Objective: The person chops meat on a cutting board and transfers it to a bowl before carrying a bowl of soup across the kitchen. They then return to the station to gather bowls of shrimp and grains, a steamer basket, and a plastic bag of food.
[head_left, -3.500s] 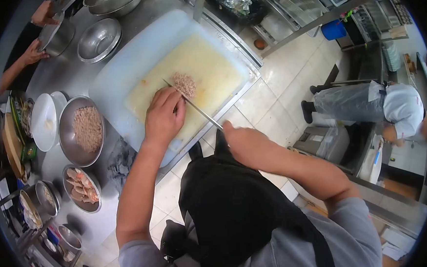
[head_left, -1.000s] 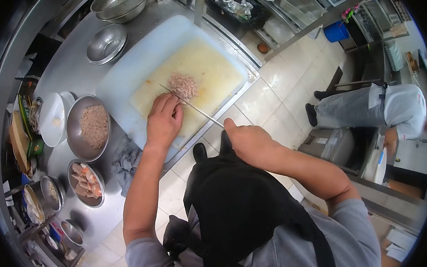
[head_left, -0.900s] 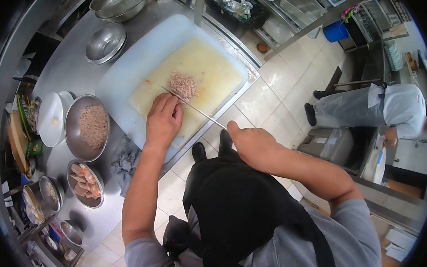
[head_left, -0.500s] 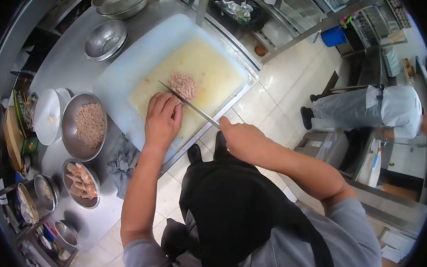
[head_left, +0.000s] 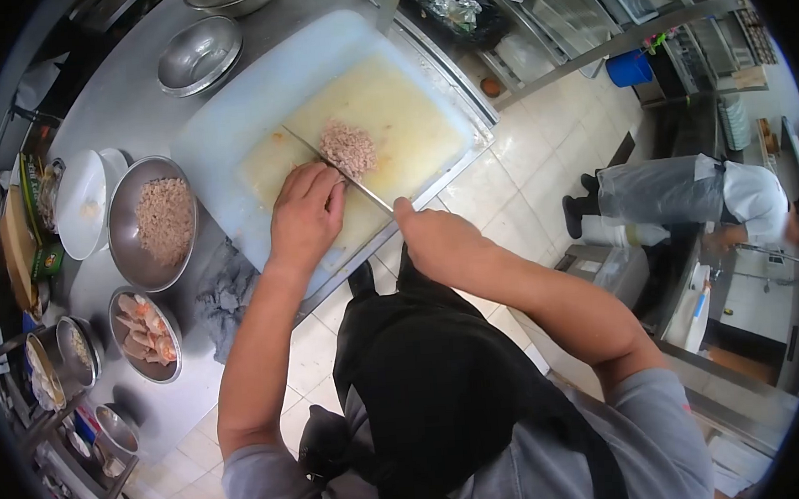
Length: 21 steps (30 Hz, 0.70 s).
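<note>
My right hand [head_left: 445, 247] is wrapped around the handle of a long knife [head_left: 359, 186]. Its blade slants across the yellowed cutting board [head_left: 409, 98], tip pointing to the far left. A mound of finely chopped pinkish meat [head_left: 349, 148] lies just past the blade, on its far right side. On the near side, my left hand [head_left: 307, 209] is closed, with curled fingertips right beside the blade. Whatever sits beneath those fingers is hidden. A larger pale board [head_left: 219, 137] lies under the yellowed one.
Left of the boards stand a steel bowl of chopped meat [head_left: 164, 223], a bowl of raw meat pieces [head_left: 146, 336] and white plates [head_left: 81, 209]. A grey cloth [head_left: 227, 297] lies by the board. Stacked steel bowls [head_left: 200, 56] are behind. Another person [head_left: 680, 191] works at the right.
The knife has shifted slightly towards me and the left, lying lower against the board. My left hand stays beside the blade. The whole view has shifted a little.
</note>
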Available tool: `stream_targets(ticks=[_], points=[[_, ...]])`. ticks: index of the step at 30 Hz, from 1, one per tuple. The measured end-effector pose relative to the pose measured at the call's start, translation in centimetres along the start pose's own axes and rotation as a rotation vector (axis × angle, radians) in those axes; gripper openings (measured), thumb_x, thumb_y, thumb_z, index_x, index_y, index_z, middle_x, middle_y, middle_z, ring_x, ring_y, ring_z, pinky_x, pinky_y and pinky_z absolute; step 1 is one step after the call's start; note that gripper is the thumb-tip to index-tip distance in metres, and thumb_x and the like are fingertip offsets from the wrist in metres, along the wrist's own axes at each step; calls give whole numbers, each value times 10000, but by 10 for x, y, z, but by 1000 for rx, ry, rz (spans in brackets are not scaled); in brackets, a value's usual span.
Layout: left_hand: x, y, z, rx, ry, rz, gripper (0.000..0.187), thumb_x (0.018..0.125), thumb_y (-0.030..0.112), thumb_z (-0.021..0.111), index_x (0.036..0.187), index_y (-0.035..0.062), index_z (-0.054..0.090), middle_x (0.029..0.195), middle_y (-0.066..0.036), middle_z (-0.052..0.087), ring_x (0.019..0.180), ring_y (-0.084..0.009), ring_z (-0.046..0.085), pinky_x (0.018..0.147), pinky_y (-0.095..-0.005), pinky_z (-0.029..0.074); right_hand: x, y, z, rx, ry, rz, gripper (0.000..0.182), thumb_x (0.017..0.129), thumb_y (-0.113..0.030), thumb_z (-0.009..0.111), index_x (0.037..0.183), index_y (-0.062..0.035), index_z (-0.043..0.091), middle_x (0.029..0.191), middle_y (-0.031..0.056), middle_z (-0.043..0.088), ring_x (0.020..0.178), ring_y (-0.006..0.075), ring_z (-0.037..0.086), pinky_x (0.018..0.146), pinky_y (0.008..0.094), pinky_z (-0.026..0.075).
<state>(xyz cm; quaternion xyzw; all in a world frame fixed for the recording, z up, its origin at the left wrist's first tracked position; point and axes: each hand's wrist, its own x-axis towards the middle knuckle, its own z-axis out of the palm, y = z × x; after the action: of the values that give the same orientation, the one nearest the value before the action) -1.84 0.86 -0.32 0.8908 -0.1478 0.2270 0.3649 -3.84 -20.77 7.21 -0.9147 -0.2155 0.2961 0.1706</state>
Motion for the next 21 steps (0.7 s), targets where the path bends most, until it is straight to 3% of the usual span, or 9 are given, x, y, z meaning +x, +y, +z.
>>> stream_targets(ticks=[3, 5, 14, 21], points=[[0, 1, 3, 74, 19, -2, 154, 825, 27, 762, 957, 38, 683, 1025, -126, 693, 979, -337, 679, 862, -410, 568, -24, 8, -2, 17, 96, -48, 295, 841, 24, 546, 1110, 87, 444, 749, 294, 649, 764, 494, 660, 701, 570, 523], [-3, -1, 0, 36, -32, 45, 161, 836, 30, 739, 982, 25, 671, 1036, -116, 682, 1009, -333, 666, 973, -454, 547, -40, 6, -7, 28, 4, 59, 266, 845, 25, 543, 1082, 70, 430, 740, 289, 648, 741, 495, 657, 678, 564, 523], [0, -3, -2, 39, -44, 64, 164, 813, 19, 773, 956, 31, 693, 1053, -122, 697, 1002, -328, 683, 908, -413, 567, -57, -7, -25, -51, -40, 47, 237, 842, 33, 537, 1052, 49, 430, 752, 281, 659, 743, 484, 673, 662, 556, 534], [0, 3, -5, 7, -32, 43, 156, 815, 5, 734, 955, 15, 667, 1012, -126, 665, 999, -328, 663, 958, -443, 553, -16, -5, 2, 20, 59, 25, 231, 848, 24, 541, 1061, 55, 458, 757, 283, 661, 754, 494, 671, 696, 573, 531]])
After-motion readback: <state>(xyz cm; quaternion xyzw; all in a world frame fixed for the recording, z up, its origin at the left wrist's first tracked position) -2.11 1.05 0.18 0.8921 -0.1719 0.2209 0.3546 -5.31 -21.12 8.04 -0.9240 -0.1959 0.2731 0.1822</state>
